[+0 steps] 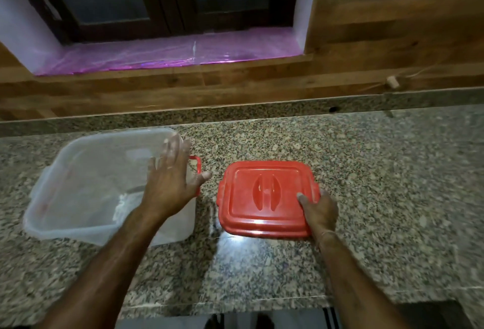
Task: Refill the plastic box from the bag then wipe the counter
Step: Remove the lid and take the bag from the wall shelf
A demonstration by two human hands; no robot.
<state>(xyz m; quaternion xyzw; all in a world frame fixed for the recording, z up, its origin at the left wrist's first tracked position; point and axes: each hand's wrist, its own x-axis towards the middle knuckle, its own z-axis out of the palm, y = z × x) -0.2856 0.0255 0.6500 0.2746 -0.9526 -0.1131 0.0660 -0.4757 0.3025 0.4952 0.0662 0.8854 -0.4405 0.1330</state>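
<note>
Granite counter (366, 171), unlabelled red lid (264, 197)

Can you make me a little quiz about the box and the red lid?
1. True or false: the red lid is on the plastic box.
2. Which hand touches the lid? A) left hand B) right hand
3. Fill in: the box and lid sit on a speckled stone ____.

Key:
1. False; it lies beside the box.
2. B
3. counter
</note>
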